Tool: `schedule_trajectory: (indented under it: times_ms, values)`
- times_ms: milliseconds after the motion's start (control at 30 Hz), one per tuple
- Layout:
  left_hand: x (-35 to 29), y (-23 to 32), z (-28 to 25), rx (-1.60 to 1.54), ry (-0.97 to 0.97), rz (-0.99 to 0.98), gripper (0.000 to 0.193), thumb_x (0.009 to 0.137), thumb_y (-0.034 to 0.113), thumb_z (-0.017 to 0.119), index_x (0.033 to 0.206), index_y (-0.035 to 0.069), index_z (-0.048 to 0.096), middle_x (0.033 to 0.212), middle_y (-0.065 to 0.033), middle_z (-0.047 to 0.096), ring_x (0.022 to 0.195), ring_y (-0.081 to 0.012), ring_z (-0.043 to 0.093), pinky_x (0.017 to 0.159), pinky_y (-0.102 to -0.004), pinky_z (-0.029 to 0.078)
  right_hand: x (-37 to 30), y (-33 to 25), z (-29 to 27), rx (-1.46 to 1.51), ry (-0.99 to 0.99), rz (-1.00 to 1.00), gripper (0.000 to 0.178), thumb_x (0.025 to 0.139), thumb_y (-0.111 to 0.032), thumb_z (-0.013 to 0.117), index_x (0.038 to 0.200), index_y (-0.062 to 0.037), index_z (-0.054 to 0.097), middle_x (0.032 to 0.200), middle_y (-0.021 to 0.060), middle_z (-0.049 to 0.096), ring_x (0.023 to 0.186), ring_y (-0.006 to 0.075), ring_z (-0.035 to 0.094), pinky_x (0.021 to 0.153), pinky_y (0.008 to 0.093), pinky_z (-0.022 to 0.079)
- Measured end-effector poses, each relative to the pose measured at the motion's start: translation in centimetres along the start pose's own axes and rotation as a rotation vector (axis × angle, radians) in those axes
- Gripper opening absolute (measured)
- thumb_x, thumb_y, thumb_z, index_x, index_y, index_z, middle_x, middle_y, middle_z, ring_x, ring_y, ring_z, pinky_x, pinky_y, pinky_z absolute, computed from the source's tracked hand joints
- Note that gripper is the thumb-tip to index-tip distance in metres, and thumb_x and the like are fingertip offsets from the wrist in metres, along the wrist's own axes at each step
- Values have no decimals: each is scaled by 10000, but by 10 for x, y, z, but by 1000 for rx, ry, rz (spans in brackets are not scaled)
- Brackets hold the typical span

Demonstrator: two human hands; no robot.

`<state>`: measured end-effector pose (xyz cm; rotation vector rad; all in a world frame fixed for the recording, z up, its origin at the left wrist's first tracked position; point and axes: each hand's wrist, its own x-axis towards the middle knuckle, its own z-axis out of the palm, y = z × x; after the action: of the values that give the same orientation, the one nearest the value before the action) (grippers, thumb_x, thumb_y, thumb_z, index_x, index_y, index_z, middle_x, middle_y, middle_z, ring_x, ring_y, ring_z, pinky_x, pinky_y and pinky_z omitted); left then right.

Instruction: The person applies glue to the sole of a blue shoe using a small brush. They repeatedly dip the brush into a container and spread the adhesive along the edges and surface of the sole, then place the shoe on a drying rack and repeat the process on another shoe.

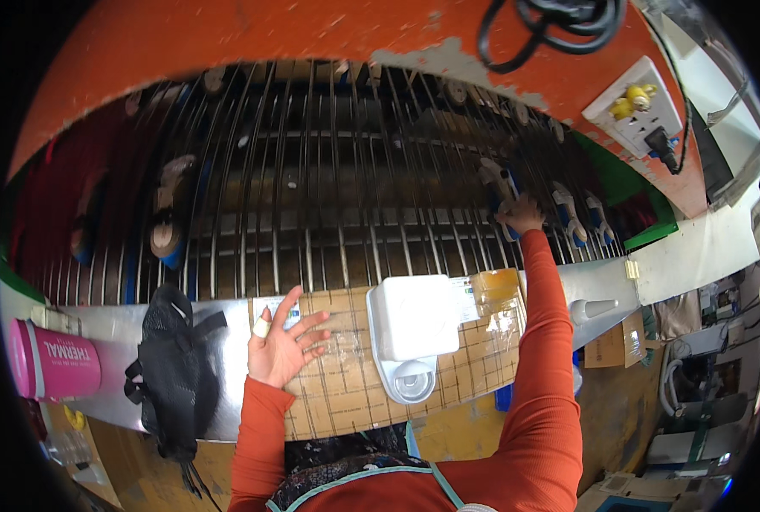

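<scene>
My right hand [523, 215] reaches out over the metal bars. Its fingers are closed around the near end of a white and blue shoe [493, 177], and part of that end is hidden under them. Above the cardboard sheet [333, 397] my left hand [282, 348] is open, palm up with the fingers spread, holding nothing; a pale wrap covers the tip of its thumb. Between my arms a white plastic container [418, 317] stands on the cardboard, with a round clear cup [411, 381] at its near end.
More shoes lie on the bars: one at the left [167, 224], another at the right [570, 215]. A black mesh bag [175, 375] and a pink tub [60, 363] sit left on the metal ledge. A white cone [593, 310] lies right. Above hangs a black cable [559, 38].
</scene>
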<state>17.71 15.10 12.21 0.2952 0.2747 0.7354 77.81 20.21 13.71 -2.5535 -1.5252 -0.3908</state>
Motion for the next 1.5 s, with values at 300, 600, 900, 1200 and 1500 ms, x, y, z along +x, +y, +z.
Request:
schedule_trajectory:
  times_ms: [300, 600, 900, 1200, 1500]
  values:
    - [4, 0, -5, -2, -60, -28, 686, 941, 575, 472, 1511, 245, 278, 1343, -257, 501, 1139, -357, 576, 905, -479, 497, -13, -23, -68, 260, -48, 285, 679, 543, -486, 818, 995, -57, 546, 994, 224, 675, 1003, 405, 640, 846, 452, 503]
    - [-3, -12, 1, 215, 67, 233, 616, 964, 457, 494, 1470, 137, 353, 1304, -154, 535, 1075, -241, 589, 888, -369, 489, -201, -77, -182, 1513, 217, 272, 293, 770, -190, 794, 853, -82, 535, 773, 21, 621, 774, 110, 610, 747, 264, 491]
    - [-89, -70, 105, 425, -372, -131, 895, 834, 461, 701, 1501, 72, 248, 1415, -175, 457, 1252, -337, 500, 1014, -510, 443, -378, -193, -250, 1807, 5, -89, 630, 584, -228, 912, 961, -95, 426, 929, 89, 625, 871, 120, 566, 791, 273, 473]
    - [-137, -61, 57, 260, -56, 46, 971, 664, 298, 877, 1460, 115, 353, 1432, -103, 467, 1321, -334, 432, 1108, -521, 347, -406, -180, -219, 1128, 195, -28, 215, 946, -249, 606, 992, -41, 640, 756, 89, 569, 663, 198, 551, 593, 338, 435]
    - [-153, 18, 109, 536, 165, 1022, 1189, 611, 405, 906, 1508, 91, 189, 1490, -133, 344, 1394, -332, 319, 1142, -525, 280, -395, -182, -173, 375, 243, -71, 63, 853, -237, 694, 840, -176, 688, 715, 15, 556, 689, 206, 541, 729, 375, 287]
